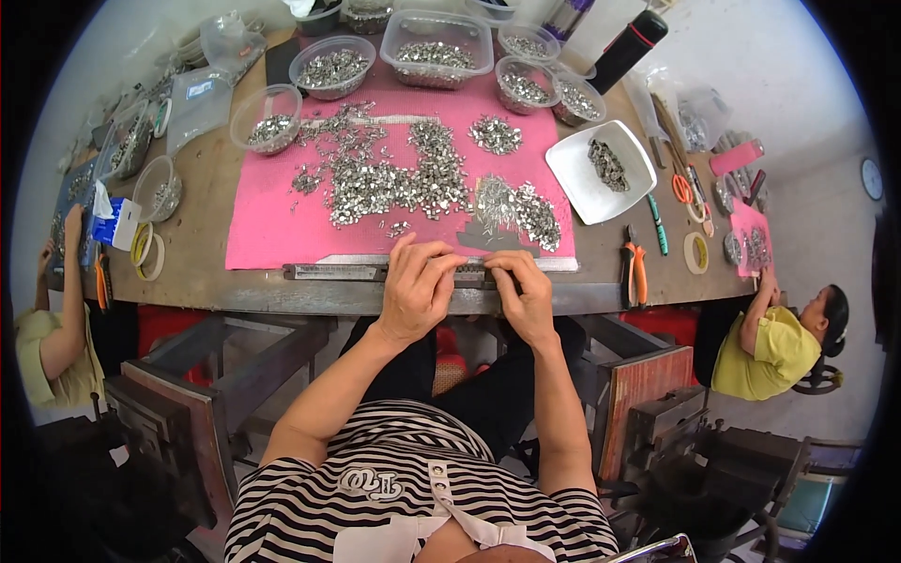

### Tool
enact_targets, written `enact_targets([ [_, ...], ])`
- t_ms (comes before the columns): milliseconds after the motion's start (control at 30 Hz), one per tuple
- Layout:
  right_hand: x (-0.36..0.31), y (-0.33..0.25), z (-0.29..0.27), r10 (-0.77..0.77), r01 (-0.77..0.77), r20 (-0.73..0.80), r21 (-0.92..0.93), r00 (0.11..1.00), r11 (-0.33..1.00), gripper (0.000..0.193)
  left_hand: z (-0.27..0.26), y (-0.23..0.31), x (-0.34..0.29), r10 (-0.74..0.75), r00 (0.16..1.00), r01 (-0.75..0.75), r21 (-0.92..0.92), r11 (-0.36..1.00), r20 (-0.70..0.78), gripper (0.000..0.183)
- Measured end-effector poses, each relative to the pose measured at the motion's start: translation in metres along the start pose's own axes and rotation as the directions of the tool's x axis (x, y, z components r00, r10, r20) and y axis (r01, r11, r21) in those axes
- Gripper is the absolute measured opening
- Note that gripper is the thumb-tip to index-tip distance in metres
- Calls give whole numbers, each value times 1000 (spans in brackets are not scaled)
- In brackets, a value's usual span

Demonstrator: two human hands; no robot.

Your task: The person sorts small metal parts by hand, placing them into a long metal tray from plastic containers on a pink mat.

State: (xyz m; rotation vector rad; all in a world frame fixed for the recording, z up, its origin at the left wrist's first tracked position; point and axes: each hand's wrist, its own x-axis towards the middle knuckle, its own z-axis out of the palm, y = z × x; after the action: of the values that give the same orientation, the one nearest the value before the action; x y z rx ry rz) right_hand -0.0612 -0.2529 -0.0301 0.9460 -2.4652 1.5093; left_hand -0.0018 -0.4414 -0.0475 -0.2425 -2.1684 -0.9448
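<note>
At the table's front edge lies a long narrow metal strip (336, 272), with a darker section between my hands that looks like a row of small parts. My left hand (418, 286) rests over this strip, fingers curled and thumb and forefinger pinched at the dark section. Just to its right, my right hand (523, 293) has its fingers bent and pressed together at the other end of that section. Whatever the fingertips pinch is too small to make out. Beyond my hands, loose shiny metal pieces (394, 190) lie heaped on a pink mat (263, 220).
Clear plastic tubs (441, 83) of metal pieces line the back. A white square dish (572, 169) stands right, near orange-handled pliers (638, 272), a green pen-like tool (657, 225) and a tape roll (695, 253). A black flask (638, 42) stands behind. People work at both sides.
</note>
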Motion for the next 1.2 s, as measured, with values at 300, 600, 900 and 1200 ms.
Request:
enact_targets([
  [300,-4,1,14,16,-19,-126,-20,992,1000,16,-32,-5,1,-96,988,99,-18,995,117,29],
  [600,-4,-2,17,-21,12,-149,-63,989,998,10,-63,-43,11,-349,841,106,507,856,413,70],
  [900,-5,-3,17,-16,2,-148,-94,989,996,9,-38,-15,11,-231,808,51,325,944,543,82],
  [1200,0,-4,16,-26,11,-132,-110,991,994,11,-62,-12,6,-191,762,65,221,973,619,78],
])
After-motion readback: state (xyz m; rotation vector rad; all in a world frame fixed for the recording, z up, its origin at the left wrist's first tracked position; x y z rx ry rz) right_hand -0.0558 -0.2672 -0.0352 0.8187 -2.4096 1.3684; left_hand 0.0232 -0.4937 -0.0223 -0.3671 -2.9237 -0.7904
